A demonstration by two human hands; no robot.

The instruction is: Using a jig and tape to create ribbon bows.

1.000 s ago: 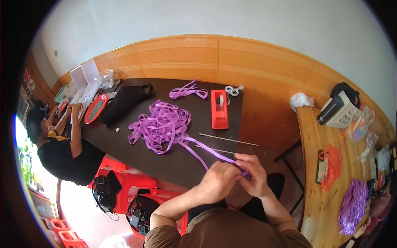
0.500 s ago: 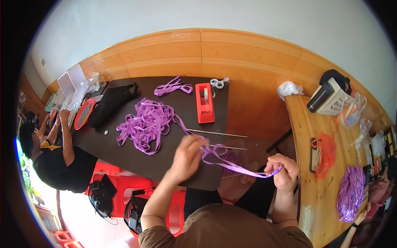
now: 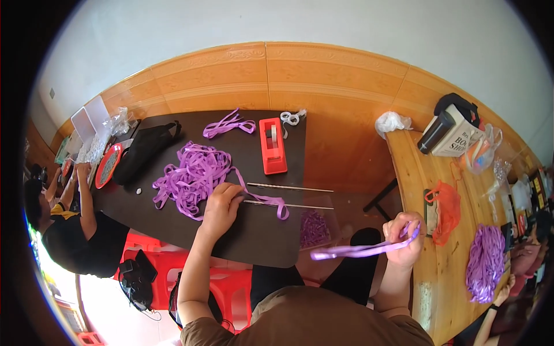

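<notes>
A loose heap of purple ribbon (image 3: 193,173) lies on the dark table, and a strand (image 3: 271,201) trails from it toward the table's right end, curling at its tip. My left hand (image 3: 222,209) is closed at that strand, its fingertips pressed together by the heap's right side. My right hand (image 3: 405,237), raised right of the table, is closed around a separate piece of purple ribbon (image 3: 355,251), whose folded length stretches left into the air. Two thin rods (image 3: 291,187) lie side by side, sticking out past the table edge; the nearer one's end is by my left fingertips.
A red tape dispenser (image 3: 273,147), white-handled scissors (image 3: 290,119), a small ribbon bundle (image 3: 229,125) and a black bag (image 3: 149,153) are on the table. Right, a wooden table (image 3: 430,277) bears a purple bundle (image 3: 485,265) and red plastic bag (image 3: 444,212). Another person (image 3: 83,236) works at left.
My hands have moved apart. The left went left to the strand near the heap; the right kept its ribbon, whose other end now hangs free of the left hand.
</notes>
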